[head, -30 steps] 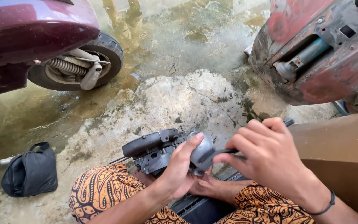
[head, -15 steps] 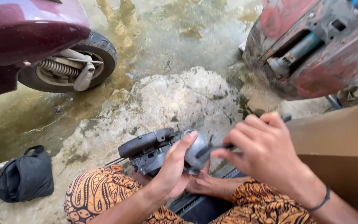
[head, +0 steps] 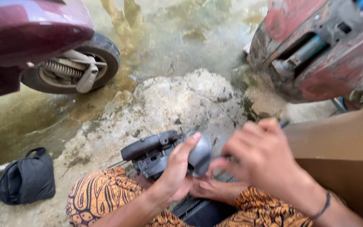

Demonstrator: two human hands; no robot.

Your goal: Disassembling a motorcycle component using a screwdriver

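Rough, stained concrete floor (head: pixel 181 101) outdoors, with a maroon scooter's rear wheel (head: pixel 74 67) far left and a beat-up red machine body (head: pixel 316 54) far right. Black pouch (head: pixel 27 178) lies on the ground near left, cardboard box (head: pixel 345 159) near right.

Right in the person's lap, over the patterned orange trousers (head: pixel 101 197), sits a grey and black engine part (head: pixel 164 153), its long axis running roughly left to right, with a black handle-like bit at its left end. Left hand (head: pixel 177 172) is on it already, grip wrapped over the rounded grey right end, thumb up on top. Right hand (head: pixel 265 159) is just to the right of the part, blurry, fingers curled in tight around what looks like a thin dark tool, wrist bent and knuckles up. Can't make out the tool's tip, but it seems to point left into the part.
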